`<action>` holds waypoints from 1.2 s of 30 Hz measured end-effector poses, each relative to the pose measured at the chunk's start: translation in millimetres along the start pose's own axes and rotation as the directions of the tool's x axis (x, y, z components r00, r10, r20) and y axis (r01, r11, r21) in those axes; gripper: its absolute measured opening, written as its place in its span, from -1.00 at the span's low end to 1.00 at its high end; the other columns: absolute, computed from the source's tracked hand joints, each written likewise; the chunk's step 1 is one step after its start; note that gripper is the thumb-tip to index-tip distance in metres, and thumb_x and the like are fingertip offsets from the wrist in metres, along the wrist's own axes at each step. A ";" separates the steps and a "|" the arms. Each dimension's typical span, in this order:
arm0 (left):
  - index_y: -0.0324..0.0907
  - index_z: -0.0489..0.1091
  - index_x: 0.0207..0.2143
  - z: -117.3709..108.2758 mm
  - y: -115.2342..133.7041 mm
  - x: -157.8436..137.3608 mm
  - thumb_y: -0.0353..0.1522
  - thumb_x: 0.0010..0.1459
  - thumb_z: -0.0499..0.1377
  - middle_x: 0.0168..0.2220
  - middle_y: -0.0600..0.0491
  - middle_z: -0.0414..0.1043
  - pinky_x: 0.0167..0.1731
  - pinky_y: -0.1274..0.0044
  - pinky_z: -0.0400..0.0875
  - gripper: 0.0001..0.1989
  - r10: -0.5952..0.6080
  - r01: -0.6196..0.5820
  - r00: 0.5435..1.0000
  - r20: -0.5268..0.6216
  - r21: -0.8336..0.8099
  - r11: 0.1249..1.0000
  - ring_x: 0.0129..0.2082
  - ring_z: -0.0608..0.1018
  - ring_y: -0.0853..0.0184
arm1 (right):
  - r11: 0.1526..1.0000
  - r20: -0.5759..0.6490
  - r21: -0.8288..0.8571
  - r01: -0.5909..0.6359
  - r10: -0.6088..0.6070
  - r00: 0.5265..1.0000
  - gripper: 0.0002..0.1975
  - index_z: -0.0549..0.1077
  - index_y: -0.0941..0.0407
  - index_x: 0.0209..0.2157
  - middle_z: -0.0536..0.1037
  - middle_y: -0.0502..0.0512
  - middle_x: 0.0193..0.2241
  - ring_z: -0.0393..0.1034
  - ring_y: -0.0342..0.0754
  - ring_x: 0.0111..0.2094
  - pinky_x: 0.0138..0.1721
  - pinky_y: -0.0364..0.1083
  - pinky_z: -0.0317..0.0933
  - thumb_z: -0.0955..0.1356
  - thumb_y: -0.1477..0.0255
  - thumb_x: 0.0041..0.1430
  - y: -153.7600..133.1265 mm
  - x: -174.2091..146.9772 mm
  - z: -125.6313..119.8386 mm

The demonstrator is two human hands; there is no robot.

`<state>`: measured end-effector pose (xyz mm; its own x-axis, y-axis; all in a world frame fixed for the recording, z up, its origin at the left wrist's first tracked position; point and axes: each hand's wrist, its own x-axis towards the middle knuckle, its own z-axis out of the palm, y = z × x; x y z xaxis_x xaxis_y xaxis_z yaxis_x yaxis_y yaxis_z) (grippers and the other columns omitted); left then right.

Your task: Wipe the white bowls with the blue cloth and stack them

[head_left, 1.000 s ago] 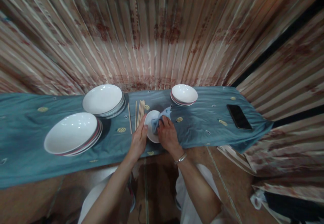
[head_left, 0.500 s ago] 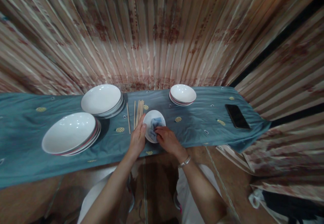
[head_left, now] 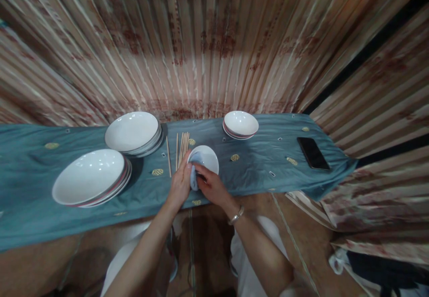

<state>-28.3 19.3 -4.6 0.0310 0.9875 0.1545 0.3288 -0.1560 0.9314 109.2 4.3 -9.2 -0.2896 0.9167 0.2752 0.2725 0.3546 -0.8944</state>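
Note:
A small white bowl (head_left: 210, 157) is gripped at its left rim by my left hand (head_left: 181, 181), above the table's front edge. My right hand (head_left: 211, 185) is closed on a light blue cloth (head_left: 194, 178), which folds over the bowl's near-left rim. Part of the cloth lies inside the bowl; the fingertips of my right hand are partly hidden by it. Just beyond my left hand lie several wooden chopsticks (head_left: 183, 144), most of them side by side and a couple set apart to the left.
Stacked large white bowls (head_left: 90, 176) stand at the left, with a second stack of wide white dishes (head_left: 132, 131) behind. A stack of small bowls (head_left: 240, 123) sits at the back right. A black phone (head_left: 313, 153) lies on the blue-green tablecloth (head_left: 258, 163). Pleated curtains (head_left: 214, 64) hang behind.
My right hand has moved the cloth left, from the middle of the small bowl to its near-left rim. The left hand keeps hold of the bowl.

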 end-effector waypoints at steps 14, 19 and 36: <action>-0.15 0.23 0.29 4.1 6.8 -3.2 -0.07 0.31 -0.07 0.34 -0.02 0.21 0.35 0.33 0.00 -0.40 -0.002 0.003 0.999 0.036 -0.007 1.000 0.36 0.19 0.22 | 0.938 -0.132 -0.347 0.017 -0.067 0.989 -0.38 -0.04 0.22 0.39 -0.04 0.31 0.41 -0.19 0.02 0.43 0.38 0.11 -0.08 0.13 0.53 0.32 6.7 6.7 4.5; -0.15 0.23 0.29 5.3 9.9 -5.4 -0.07 0.31 -0.05 0.34 -0.02 0.19 0.35 0.36 0.00 -0.40 -0.020 0.021 0.999 0.037 -0.016 1.000 0.36 0.21 0.22 | 0.882 -0.142 -0.471 -0.025 -0.048 0.989 -0.39 0.01 0.31 0.36 0.01 0.43 0.38 -0.19 0.10 0.43 0.35 0.16 0.00 0.16 0.54 0.30 13.0 10.9 -4.9; -0.17 0.30 0.24 5.5 13.0 -9.3 -0.06 0.28 -0.05 0.31 -0.06 0.26 0.32 0.34 0.04 -0.39 -0.029 0.031 0.999 0.044 -0.047 0.998 0.33 0.26 0.18 | 0.691 -0.142 -0.719 -0.075 -0.041 0.989 -0.51 0.27 0.38 0.22 0.28 0.46 0.26 0.08 0.13 0.34 0.31 0.15 0.09 0.16 0.65 0.27 33.1 -9.6 -20.9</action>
<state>-19.1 8.2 4.2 0.0627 0.9916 0.1132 0.2845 -0.1265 0.9503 140.2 11.1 -34.0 -0.1675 0.9184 0.3585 0.8694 0.3091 -0.3856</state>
